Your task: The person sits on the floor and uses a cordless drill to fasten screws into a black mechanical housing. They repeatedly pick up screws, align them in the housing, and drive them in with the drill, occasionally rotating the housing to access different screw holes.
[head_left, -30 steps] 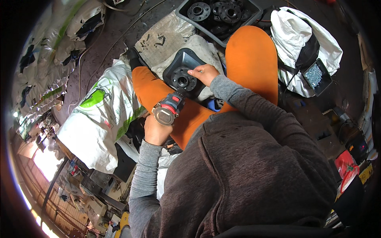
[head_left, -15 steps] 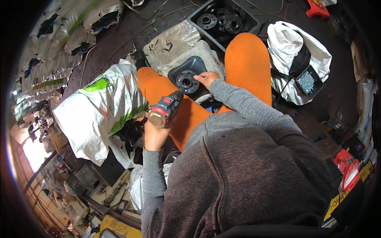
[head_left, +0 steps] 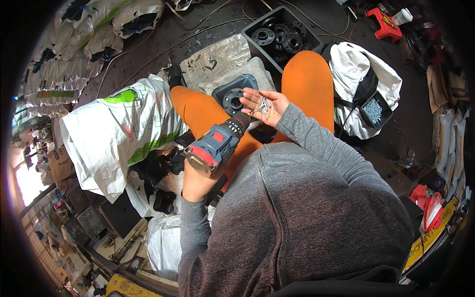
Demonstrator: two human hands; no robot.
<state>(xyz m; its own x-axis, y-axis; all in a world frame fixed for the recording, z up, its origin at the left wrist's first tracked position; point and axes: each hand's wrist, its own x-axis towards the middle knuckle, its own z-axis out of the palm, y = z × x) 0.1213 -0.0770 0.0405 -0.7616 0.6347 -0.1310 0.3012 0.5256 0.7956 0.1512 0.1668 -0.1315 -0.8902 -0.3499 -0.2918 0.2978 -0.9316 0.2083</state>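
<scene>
My left hand [head_left: 195,180] is closed around a cordless drill [head_left: 217,141], grey and red, whose chuck points up toward my other hand. My right hand [head_left: 269,106] is palm up with its fingers stretched, and several small silver screws [head_left: 264,105] lie on it. The drill's tip meets the fingers of that hand. Just beyond, a round black flange [head_left: 230,101] with holes sits on a dark grey square-rimmed part [head_left: 246,81] between my legs. My right fingers hide part of the flange's right side.
A grey bin [head_left: 255,47] of black flanges stands ahead. At right, a small black tray [head_left: 376,110] of screws rests by a white sack [head_left: 366,54]. Another white sack [head_left: 99,148] lies at left. Hoses cross the floor; a red stool [head_left: 383,24] is far right.
My right hand has left the flange and turned palm up, showing the screws. The drill has moved right and forward, with its tip now at my right fingers.
</scene>
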